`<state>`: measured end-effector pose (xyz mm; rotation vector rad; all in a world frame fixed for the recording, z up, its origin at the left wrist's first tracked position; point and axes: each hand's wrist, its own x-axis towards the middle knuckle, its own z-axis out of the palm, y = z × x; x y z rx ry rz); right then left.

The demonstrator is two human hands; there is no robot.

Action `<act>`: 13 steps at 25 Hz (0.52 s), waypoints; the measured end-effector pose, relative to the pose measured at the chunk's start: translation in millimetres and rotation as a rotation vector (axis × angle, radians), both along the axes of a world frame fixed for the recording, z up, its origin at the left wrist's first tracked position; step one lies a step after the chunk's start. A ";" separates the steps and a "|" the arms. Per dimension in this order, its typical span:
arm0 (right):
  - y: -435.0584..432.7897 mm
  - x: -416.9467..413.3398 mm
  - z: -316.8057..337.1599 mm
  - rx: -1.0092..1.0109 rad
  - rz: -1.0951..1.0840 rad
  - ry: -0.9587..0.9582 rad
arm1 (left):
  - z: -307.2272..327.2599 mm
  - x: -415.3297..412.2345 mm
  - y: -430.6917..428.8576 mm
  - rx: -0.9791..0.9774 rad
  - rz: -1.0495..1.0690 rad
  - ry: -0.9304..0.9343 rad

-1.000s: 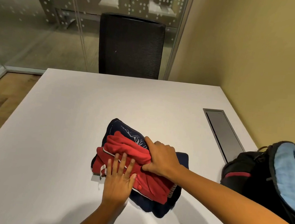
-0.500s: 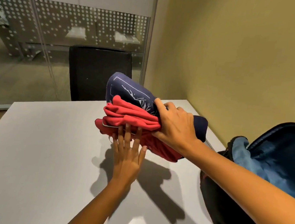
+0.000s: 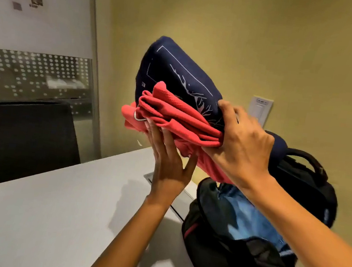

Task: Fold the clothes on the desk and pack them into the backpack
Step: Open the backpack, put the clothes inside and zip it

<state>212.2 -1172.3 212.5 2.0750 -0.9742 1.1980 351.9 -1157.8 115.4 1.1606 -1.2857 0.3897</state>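
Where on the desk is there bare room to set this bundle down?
The desk is bare from the chair to the near edge, left of the left hand. Crowded to its right, by the open backpack.

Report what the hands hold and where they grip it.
The right hand grips the folded clothes, navy over red, at the end above the backpack. The left hand presses the red underside with straight fingers.

A pale grey desk (image 3: pixel 51 218) is seen, its top plain and smooth. A black backpack (image 3: pixel 222 259) with a blue lining is stood open at its right edge. A narrow cable hatch (image 3: pixel 181 200) is set flush into the top just beside the backpack.
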 end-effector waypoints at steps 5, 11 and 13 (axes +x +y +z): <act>-24.9 -66.5 -23.3 0.011 -0.136 -0.121 | 2.7 -53.1 -55.7 -0.094 -0.043 -0.179; -53.1 -125.2 -75.2 0.095 -0.250 -0.325 | -25.3 -98.3 -107.4 -0.095 -0.205 -0.418; -65.2 -133.8 -96.2 0.133 -0.265 -0.381 | -34.1 -105.5 -121.1 -0.047 -0.206 -0.478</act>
